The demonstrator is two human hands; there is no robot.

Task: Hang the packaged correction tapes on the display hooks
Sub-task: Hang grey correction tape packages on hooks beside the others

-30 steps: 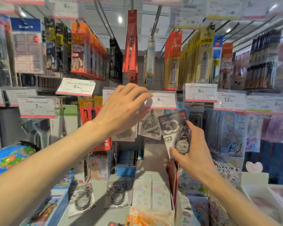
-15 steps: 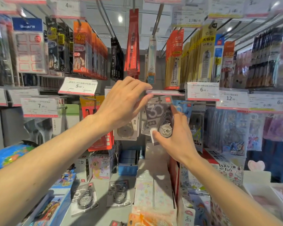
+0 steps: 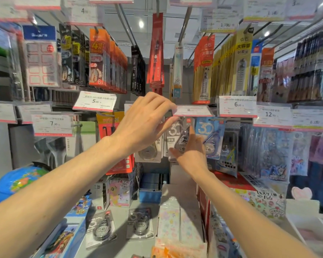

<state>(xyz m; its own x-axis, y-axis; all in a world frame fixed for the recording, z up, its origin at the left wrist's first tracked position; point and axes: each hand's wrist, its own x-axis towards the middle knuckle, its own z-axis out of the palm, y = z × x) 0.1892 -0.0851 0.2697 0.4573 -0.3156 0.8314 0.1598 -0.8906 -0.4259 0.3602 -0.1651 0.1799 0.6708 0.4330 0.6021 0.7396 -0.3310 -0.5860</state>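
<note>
- Price tag (image 3: 192, 110) marked 8, tipped up near flat, serves as landmark; left hand (image 3: 145, 123) pinches its left edge with curled fingers.
- Right hand (image 3: 191, 151), just below the tag, grips a grey packaged correction tape (image 3: 177, 135), thumb on its lower front, forefinger up its right side.
- Two more correction tape packs (image 3: 119, 227) lie on the shelf (image 3: 117, 250), far below the tag.

- Packaged correction tape, grey card (image 3: 177, 138): large "30" on the card, dark dispenser in a clear blister; upright, raised under the price tag marked 8, just beside hanging packs.
- Blue-card pack (image 3: 210, 138): hanging, same "30" print.
- Two grey packs (image 3: 101, 229) (image 3: 140, 223): lying flat on the shelf below.
</note>
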